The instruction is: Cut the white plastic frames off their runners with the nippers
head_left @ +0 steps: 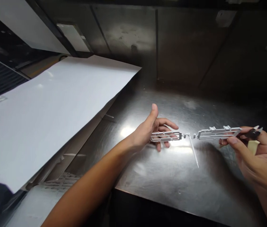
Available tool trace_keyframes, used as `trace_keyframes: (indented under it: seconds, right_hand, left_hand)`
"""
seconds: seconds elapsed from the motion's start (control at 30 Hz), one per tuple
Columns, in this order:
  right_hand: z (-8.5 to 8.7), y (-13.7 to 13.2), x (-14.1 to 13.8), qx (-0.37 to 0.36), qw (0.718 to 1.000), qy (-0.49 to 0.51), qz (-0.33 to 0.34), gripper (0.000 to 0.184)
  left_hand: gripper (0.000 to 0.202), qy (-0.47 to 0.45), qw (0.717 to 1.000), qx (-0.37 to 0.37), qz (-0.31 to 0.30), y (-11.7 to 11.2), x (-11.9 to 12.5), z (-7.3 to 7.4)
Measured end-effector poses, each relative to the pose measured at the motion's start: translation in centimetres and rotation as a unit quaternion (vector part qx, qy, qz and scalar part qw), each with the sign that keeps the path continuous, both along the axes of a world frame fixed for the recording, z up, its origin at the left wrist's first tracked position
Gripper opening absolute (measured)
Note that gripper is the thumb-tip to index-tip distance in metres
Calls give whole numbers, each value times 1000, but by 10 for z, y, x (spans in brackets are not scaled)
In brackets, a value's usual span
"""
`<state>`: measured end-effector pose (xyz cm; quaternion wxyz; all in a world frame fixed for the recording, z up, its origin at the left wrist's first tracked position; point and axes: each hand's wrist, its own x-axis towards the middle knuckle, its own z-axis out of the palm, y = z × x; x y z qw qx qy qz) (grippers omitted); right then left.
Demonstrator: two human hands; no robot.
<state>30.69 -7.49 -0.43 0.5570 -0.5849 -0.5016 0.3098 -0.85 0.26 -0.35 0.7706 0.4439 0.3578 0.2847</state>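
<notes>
In the middle right of the frame, a grey moulded plastic part (196,135), two flat frames joined by a thin runner with a long spike pointing down, is held above the steel table (162,176). The left hand (156,129) is wide, with loose fingers under the left frame. The right hand (254,151) pinches the right frame and also holds a small cutter (254,135) with pale handles. The thin joint looks weak and may snap or bend if either hand twists. A large white sheet (48,113) fills the left side.
</notes>
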Motion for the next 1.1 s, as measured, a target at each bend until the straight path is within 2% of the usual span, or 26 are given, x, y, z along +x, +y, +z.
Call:
trace_keyframes:
  seconds: [0.03,0.1,0.2,0.27,0.37,0.47,0.57,0.63,0.7,0.77,0.83,0.93,1.1]
  right_hand:
    - [0,1,0,13,1000,-6,13,31]
    - [-2,3,1,43,998,-25,28,26]
    - [-8,7,3,70,996,-60,9,27]
    - [-10,11,4,65,997,-35,-7,32]
    - [-7,17,8,22,993,119,-2,38]
    - [-2,22,12,-86,952,288,48,43]
    - [-4,19,10,-172,920,330,127,54]
    - [-9,13,3,-184,927,272,181,62]
    - [-13,4,-4,-156,957,142,197,63]
    - [-15,-5,-11,-110,975,-23,193,53]
    - [-13,-12,-16,-75,964,-137,213,40]
    - [-8,-15,-23,-47,943,-192,267,37]
    - [-4,-15,-35,-49,930,-230,283,39]
  left_hand:
    - [114,15,999,-15,-37,-1,0,0]
    - [100,44,996,-28,-77,-4,0,2]
    - [63,79,994,-33,-75,-7,1,7]
    - [51,85,995,-42,-28,-7,3,7]
    - [56,65,993,-26,92,-5,6,3]
    - [58,51,984,46,167,-4,8,-2]
    - [47,58,969,128,201,-7,11,-3]
    - [39,60,962,169,206,-12,13,-1]
    - [33,67,956,204,201,-18,16,0]
    - [29,81,949,237,192,-23,20,0]
    - [26,91,941,269,183,-27,23,-2]
    - [23,88,935,301,163,-33,26,-5]
    - [17,71,933,329,126,-38,30,-8]
